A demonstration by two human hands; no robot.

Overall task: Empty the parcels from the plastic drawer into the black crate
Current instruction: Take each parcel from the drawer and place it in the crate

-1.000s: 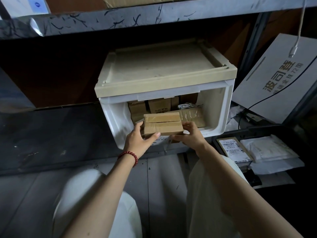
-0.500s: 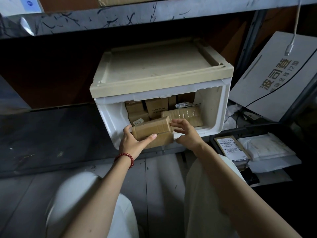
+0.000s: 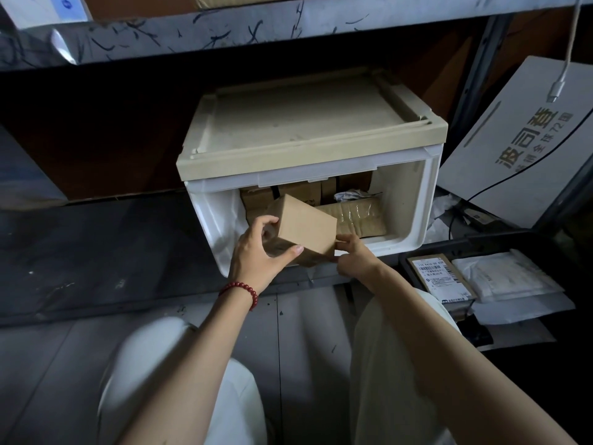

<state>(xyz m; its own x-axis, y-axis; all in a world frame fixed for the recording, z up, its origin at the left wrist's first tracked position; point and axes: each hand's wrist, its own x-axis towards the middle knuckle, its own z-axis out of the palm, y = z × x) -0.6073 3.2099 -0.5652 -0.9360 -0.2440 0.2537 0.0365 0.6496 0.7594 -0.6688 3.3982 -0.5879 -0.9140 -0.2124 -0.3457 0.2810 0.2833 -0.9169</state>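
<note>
The plastic drawer (image 3: 414,200), white with a beige top, stands on a dark shelf (image 3: 96,245), and its front is open toward the camera. Both hands hold one brown cardboard parcel (image 3: 305,226), tilted, just at the drawer's front opening. The left hand (image 3: 256,252) grips its left end, with the thumb on the lower front edge and the fingers curled over the upper corner. The right hand (image 3: 353,255) pinches the lower right corner; its fingertips are mostly hidden behind the parcel. The underside of the parcel is in shadow, so I cannot tell if it is one box or two pressed together. Deeper inside the drawer lies a taped parcel (image 3: 356,213), and behind it stand more brown boxes (image 3: 301,191), half covered by the drawer's top edge and too dark to count. The black crate (image 3: 449,247) is low at the right, near the drawer; its far side disappears in the dark. In it lie a labelled parcel (image 3: 441,277) and white padded mailers (image 3: 507,274); the label's print is too small to read. A red bead bracelet (image 3: 240,289) is on the left wrist.
</note>
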